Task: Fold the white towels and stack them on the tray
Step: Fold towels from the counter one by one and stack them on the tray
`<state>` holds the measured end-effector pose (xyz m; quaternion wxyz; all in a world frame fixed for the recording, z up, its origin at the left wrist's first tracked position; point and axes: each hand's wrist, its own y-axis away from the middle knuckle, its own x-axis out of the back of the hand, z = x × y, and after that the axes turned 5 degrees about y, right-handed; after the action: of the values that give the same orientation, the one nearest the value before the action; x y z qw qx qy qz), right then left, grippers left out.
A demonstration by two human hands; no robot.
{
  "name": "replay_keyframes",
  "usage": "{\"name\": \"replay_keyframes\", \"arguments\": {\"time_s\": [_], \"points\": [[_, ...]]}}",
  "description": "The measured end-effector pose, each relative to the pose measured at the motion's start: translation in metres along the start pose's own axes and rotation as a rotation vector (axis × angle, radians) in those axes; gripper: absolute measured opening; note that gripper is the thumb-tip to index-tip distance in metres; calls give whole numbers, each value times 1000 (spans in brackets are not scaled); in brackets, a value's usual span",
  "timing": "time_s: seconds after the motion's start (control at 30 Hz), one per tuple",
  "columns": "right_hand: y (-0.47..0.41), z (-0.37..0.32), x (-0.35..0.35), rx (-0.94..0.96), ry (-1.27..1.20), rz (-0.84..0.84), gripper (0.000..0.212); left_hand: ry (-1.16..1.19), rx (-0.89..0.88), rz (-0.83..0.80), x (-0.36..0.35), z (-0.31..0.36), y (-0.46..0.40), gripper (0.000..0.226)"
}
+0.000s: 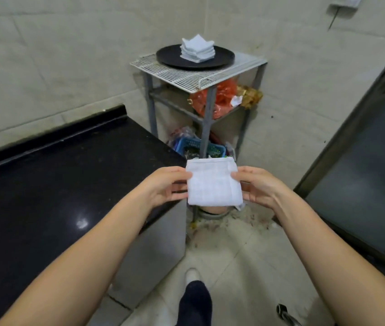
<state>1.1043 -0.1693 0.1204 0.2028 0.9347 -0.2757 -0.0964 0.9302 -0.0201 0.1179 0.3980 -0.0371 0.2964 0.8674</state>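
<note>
Folded towel: a white towel (214, 182), folded into a small square, is held up in the air at the centre of the frame, in front of the rack's lower shelves.
Left hand: the left hand (163, 184) pinches the towel's left edge, thumb on top and fingers curled beneath.
Right hand: the right hand (258, 184) grips the towel's right edge the same way, thumb over the cloth.
Stack: a pile of folded white towels (197, 48) sits on a round black tray (170, 58), upper centre of the frame; how many is hard to count.
Rack: the tray rests on the white wire top of a metal rack (194, 77) against the tiled wall.
Lower shelves: an orange plastic bag (222, 100) and a blue basket (191, 144).
Counter: a black countertop (57, 180) fills the left of the frame.
</note>
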Motion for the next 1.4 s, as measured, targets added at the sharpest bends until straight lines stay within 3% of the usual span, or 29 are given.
{"name": "replay_keyframes", "arguments": {"time_s": [0.27, 0.5, 0.67, 0.83, 0.93, 1.07, 1.2, 1.27, 1.4], "points": [[-163, -146, 55, 135, 43, -49, 11, -6, -162, -27, -37, 144, -156, 21], [-288, -275, 85, 267, 122, -43, 9, -60, -330, 43, -65, 271, -254, 20], [-389, -360, 80, 424, 332, -49, 8, -4, -470, 229, -69, 343, -327, 11], [-497, -430, 67, 506, 490, -108, 5, 49, -505, 443, -67, 400, -401, 18], [-549, -447, 61, 476, 600, -157, 2, 34, -455, 561, -59, 416, -436, 21], [-590, -435, 58, 446, 698, -227, 17, -13, -358, 629, -48, 412, -460, 18], [-607, -424, 61, 464, 689, -259, 15, -39, -296, 655, -39, 403, -471, 17], [-606, -426, 61, 471, 683, -251, 2, -48, -296, 672, -39, 402, -469, 18], [-585, -441, 52, 615, 764, -109, 27, -53, -330, 723, -32, 397, -443, 19]]}}
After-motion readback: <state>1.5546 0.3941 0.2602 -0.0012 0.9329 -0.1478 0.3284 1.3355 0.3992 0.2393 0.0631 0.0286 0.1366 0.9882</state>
